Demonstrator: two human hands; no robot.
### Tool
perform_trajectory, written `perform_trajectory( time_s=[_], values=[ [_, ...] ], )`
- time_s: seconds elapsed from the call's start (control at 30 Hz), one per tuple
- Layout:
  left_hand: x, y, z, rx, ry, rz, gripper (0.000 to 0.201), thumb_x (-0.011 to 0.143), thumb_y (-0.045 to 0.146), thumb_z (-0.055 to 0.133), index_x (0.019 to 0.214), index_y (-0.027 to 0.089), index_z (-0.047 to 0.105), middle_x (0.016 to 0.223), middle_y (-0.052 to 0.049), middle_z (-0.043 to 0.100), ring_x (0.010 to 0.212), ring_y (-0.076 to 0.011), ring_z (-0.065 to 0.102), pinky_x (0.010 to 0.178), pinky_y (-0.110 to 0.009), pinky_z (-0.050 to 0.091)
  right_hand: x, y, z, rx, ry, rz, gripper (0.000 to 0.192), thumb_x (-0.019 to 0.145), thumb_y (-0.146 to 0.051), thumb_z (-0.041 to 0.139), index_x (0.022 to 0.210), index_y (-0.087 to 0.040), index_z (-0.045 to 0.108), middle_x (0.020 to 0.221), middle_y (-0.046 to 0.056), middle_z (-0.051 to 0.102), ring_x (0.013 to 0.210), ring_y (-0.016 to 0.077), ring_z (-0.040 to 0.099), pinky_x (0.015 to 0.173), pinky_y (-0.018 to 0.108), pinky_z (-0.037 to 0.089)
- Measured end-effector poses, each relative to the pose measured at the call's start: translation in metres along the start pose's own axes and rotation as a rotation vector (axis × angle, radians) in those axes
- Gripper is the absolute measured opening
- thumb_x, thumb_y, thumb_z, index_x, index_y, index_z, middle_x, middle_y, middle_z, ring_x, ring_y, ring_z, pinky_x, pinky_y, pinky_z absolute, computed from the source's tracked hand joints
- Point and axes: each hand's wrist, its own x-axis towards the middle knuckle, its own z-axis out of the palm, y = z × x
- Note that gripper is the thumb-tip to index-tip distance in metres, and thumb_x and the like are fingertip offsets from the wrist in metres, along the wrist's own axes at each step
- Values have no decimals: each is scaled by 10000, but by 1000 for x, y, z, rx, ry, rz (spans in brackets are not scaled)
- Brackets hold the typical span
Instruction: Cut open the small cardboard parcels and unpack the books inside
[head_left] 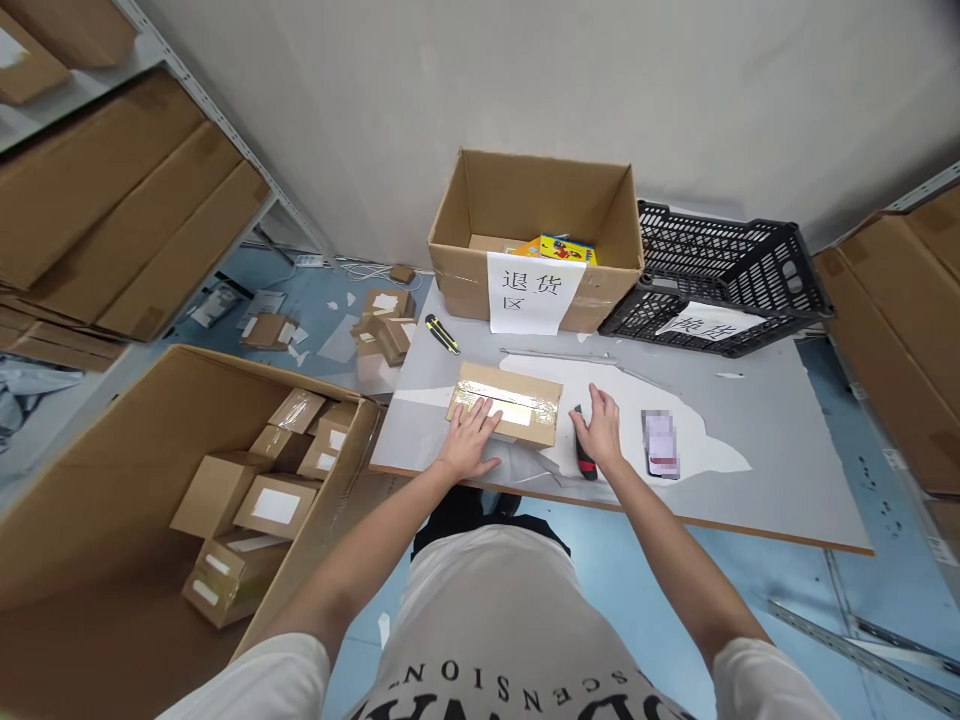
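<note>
Near the left edge of the grey-topped, rectangular counter, a slim yellow-and-black utility knife lies behind a taped, oblong brown cardboard box. The left hand rests spread on this box, near the front edge, without grasping it. Farther right, the right hand, fingers loosely apart, is at a red-and-black cutter; contact is uncertain. The step in hand appears to be steadying the box; using the cutter would call for a closed right-hand grip.
</note>
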Motion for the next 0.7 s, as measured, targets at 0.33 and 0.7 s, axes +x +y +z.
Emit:
perform_trajectory(
  time_s=[0.33,0.7],
  values=[
    [0,-4,-3,-14,-40,22,987,653,609,602,1447,184,199,1518,-139,164,1399,-317,75,1103,-525,19,42,-73,2,-211,-392,-299,670,858,-496,460,1432,-227,246,1503,132,230,1362,322,208,1040,497,230],
    [-2,-8,0,-30,-49,58,1108,582,647,639,1456,169,153,1525,-154,109,1398,-336,28,1091,-558,-24,44,-65,14,-345,-378,-376,547,907,-386,412,1404,-170,328,1456,172,326,1344,338,259,1037,512,273]
  ],
)
